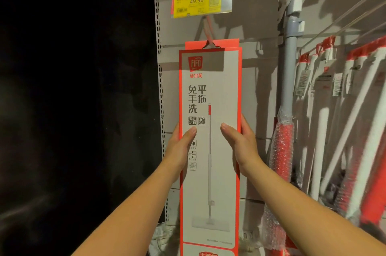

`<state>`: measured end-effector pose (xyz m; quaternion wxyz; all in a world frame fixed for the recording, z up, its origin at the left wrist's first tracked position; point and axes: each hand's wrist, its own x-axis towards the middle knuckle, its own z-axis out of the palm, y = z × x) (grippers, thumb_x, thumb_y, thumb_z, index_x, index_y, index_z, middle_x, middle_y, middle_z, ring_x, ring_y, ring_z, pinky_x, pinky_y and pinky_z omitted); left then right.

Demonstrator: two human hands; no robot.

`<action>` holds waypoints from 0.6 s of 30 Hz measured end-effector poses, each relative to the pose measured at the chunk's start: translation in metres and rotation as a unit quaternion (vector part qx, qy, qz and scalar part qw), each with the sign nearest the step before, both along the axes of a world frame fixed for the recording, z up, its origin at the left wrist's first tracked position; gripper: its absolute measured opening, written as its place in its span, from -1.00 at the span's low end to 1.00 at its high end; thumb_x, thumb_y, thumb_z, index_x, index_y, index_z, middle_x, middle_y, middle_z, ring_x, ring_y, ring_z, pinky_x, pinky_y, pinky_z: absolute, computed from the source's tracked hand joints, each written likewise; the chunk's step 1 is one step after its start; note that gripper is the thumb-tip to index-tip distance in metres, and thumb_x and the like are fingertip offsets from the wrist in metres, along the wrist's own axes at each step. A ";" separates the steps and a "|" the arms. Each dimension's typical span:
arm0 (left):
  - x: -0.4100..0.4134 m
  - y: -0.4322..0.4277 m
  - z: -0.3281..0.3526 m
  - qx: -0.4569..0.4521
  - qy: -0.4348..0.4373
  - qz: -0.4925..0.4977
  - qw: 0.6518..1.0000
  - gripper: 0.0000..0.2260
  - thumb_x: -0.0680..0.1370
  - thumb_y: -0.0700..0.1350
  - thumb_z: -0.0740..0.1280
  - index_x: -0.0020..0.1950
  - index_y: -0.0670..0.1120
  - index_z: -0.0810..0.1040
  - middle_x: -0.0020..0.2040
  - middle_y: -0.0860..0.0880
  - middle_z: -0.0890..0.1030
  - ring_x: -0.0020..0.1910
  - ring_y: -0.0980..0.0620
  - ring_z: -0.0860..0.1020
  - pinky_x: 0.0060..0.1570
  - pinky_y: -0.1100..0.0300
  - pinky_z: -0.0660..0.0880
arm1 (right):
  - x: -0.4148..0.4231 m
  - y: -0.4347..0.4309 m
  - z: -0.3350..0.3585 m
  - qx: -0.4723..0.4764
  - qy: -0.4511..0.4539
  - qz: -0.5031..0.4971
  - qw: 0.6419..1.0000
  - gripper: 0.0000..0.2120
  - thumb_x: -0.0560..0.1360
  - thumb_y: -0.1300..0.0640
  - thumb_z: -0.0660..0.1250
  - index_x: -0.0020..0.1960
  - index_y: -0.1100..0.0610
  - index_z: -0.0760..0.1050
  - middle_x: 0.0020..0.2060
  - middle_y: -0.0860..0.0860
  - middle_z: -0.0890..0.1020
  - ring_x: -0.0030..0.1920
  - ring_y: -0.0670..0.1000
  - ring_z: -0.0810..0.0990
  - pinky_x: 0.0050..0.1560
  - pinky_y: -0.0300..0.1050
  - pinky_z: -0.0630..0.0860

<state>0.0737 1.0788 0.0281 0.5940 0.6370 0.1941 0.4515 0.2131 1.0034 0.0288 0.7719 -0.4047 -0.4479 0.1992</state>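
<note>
Both hands gripping tall, flat white cardboard mop box with red border (210, 172), hanging upright from red hook (208, 30) on grey shelf panel (257, 26). Left hand (180, 145) clasping left edge, thumb lying on front. Right hand (242, 143) clasping right edge, thumb on front. Yellow price tag (197, 3) sitting above; bubble-wrapped red broom (282, 147) standing just right.

Both hands — left hand (181, 145), right hand (240, 141) — grip the mop box (211, 182)
</note>
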 end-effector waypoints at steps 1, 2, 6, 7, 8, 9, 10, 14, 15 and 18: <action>0.004 0.002 0.001 -0.001 0.001 0.008 1.000 -0.70 0.61 -0.01 0.23 0.35 0.05 0.42 0.08 0.03 0.67 -0.04 0.06 0.68 -0.26 0.21 0.58 | 0.004 0.004 0.000 0.002 0.000 0.002 1.000 -0.53 0.52 0.22 0.36 0.39 0.00 0.40 0.15 -0.01 0.64 0.13 0.00 0.64 0.15 -0.06 0.57; 0.008 0.005 0.001 -0.001 0.002 0.017 1.000 -0.70 0.61 -0.01 0.23 0.34 0.05 0.42 0.08 0.03 0.67 -0.06 0.07 0.69 -0.28 0.22 0.57 | 0.008 0.008 0.000 0.004 0.001 0.006 1.000 -0.56 0.53 0.24 0.34 0.36 -0.01 0.41 0.13 -0.01 0.65 0.12 0.00 0.64 0.14 -0.07 0.57; 0.023 0.013 0.000 -0.001 0.002 0.040 0.999 -0.68 0.61 -0.01 0.23 0.37 0.05 0.41 0.12 0.02 0.65 -0.01 0.04 0.67 -0.18 0.15 0.58 | 0.027 0.026 -0.003 -0.003 0.003 0.026 1.000 -0.53 0.54 0.25 0.32 0.41 0.00 0.38 0.15 0.00 0.64 0.12 0.00 0.65 0.05 -0.16 0.60; 0.027 0.015 0.000 0.000 0.004 0.045 0.999 -0.68 0.61 -0.01 0.23 0.38 0.05 0.40 0.13 0.02 0.65 0.00 0.04 0.67 -0.17 0.15 0.58 | 0.032 0.031 -0.004 -0.007 0.007 0.029 1.000 -0.51 0.54 0.24 0.33 0.43 0.00 0.36 0.17 0.00 0.63 0.13 0.00 0.64 0.03 -0.18 0.60; 0.032 0.018 -0.001 0.000 0.007 0.050 0.999 -0.67 0.61 0.00 0.23 0.38 0.06 0.40 0.13 0.02 0.65 0.00 0.05 0.67 -0.19 0.17 0.58 | 0.037 0.036 -0.005 -0.010 0.010 0.030 0.999 -0.48 0.54 0.23 0.33 0.45 -0.01 0.33 0.20 0.01 0.62 0.15 0.02 0.63 0.03 -0.18 0.60; 0.035 0.021 -0.001 -0.001 0.012 0.053 0.999 -0.67 0.61 0.00 0.23 0.38 0.06 0.40 0.14 0.03 0.65 -0.01 0.06 0.67 -0.22 0.20 0.57 | 0.041 0.040 -0.006 -0.012 0.010 0.030 0.999 -0.47 0.54 0.22 0.33 0.47 -0.01 0.31 0.21 0.01 0.61 0.17 0.02 0.62 0.05 -0.17 0.60; 0.039 0.024 -0.001 -0.003 0.016 0.054 0.998 -0.67 0.61 0.01 0.22 0.38 0.05 0.40 0.13 0.03 0.65 -0.03 0.07 0.68 -0.26 0.23 0.57 | 0.045 0.044 -0.006 -0.013 0.008 0.029 0.999 -0.46 0.54 0.22 0.33 0.47 -0.02 0.31 0.22 0.00 0.61 0.17 0.02 0.62 0.07 -0.15 0.59; 0.053 0.037 0.000 -0.002 0.034 0.055 0.998 -0.69 0.63 0.01 0.20 0.37 0.04 0.41 0.10 0.03 0.65 -0.11 0.11 0.68 -0.37 0.32 0.54 | 0.059 0.058 -0.007 -0.023 0.008 0.018 1.000 -0.39 0.52 0.19 0.37 0.50 -0.05 0.26 0.27 0.00 0.57 0.22 0.01 0.59 0.25 -0.02 0.51; 0.057 0.041 0.001 0.001 0.037 0.054 0.998 -0.69 0.63 0.02 0.19 0.37 0.05 0.40 0.10 0.04 0.65 -0.12 0.13 0.67 -0.39 0.35 0.52 | 0.063 0.061 -0.007 -0.026 0.008 0.014 1.000 -0.38 0.52 0.20 0.36 0.51 -0.05 0.25 0.29 0.00 0.56 0.23 0.01 0.58 0.28 0.00 0.49; 0.066 0.052 0.001 0.010 0.050 0.057 0.997 -0.68 0.63 0.03 0.18 0.39 0.06 0.37 0.07 0.06 0.63 -0.18 0.20 0.65 -0.45 0.41 0.49 | 0.069 0.071 -0.007 -0.030 0.017 0.009 0.999 -0.39 0.53 0.23 0.34 0.52 -0.01 0.24 0.29 0.01 0.56 0.24 0.01 0.57 0.32 0.01 0.46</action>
